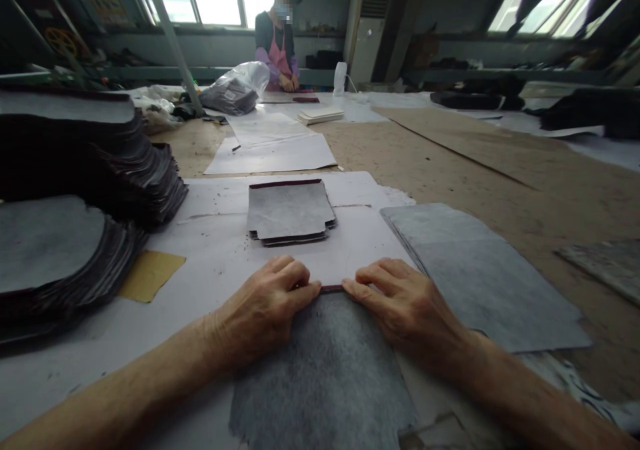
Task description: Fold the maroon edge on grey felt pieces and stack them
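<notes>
A grey cut fabric panel [340, 370] lies on white paper in front of me, with a dark red strip folded along its far edge. My left hand [273, 297] is closed at the left end of that folded edge, thumb pressing on it. At the right end, my right hand [395, 297] has its fingers curled and its thumb on the same fold. Only the short middle of the fold shows between the thumbs. Just beyond my hands sits a small stack of grey panels [290, 210] with a dark red far edge.
Tall stacks of dark-edged panels [100, 150] stand at the left, near a yellow-brown scrap [153, 275]. More grey panels [480, 270] lie at the right. A clear plastic bag [237, 90] rests farther back. Across the table stands a person in a pink apron [279, 53].
</notes>
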The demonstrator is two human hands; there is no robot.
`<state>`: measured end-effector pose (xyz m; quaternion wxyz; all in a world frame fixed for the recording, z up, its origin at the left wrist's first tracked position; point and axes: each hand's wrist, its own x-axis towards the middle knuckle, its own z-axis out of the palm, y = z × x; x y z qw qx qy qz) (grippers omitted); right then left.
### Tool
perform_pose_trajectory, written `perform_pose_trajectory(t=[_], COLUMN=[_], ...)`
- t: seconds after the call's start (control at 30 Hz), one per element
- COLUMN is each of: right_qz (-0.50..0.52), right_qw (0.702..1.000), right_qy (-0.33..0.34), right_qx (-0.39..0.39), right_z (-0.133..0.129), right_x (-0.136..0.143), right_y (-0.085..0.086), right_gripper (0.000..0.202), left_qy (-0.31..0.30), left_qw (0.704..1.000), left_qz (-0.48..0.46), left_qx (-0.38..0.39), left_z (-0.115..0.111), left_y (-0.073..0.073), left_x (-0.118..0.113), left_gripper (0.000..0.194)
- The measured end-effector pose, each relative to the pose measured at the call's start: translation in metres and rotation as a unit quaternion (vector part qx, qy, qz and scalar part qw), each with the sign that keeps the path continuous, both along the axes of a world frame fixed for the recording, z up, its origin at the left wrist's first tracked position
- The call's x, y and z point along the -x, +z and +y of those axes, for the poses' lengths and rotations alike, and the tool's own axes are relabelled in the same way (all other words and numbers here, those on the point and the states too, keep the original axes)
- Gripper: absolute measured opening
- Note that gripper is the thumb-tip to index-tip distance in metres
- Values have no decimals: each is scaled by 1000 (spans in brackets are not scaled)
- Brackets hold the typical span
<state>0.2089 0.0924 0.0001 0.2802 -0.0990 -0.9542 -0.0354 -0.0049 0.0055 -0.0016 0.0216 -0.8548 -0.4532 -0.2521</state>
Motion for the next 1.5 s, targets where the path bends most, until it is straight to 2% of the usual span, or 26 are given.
perform_pose_trajectory(t=[0.33, 0.43, 0.57, 0.8, 1.13, 1.33, 1.5], right_qz=[-38, -58, -37, -41, -63, -15, -1], right_qw=[998, 998, 999, 999, 998, 997, 995], right_qy=[34, 29, -5, 2, 12, -29, -47], right_qx=[-31, -15, 12, 33, -27, 68, 91], right_z=[-1, -2, -2, 5, 3, 2, 3], right_x=[2, 1, 0, -8, -18, -19, -18], right_y=[3, 4, 4, 4, 5, 1, 1], right_gripper=[24, 24, 21, 20, 23, 14, 13], left_qy=[-40, -46, -49, -46, -45, -42, -49], left_qw=[995, 994, 995, 994, 994, 995, 995], left_qz=[78, 79, 71, 86, 92, 93, 83], left_qx=[50, 58, 58, 39, 26, 23, 25], left_z=[3, 3, 3, 3, 3, 2, 3], left_y=[5, 5, 4, 5, 4, 4, 1], left_x=[4, 5, 6, 4, 4, 4, 5], left_gripper=[27, 27, 28, 26, 25, 25, 25])
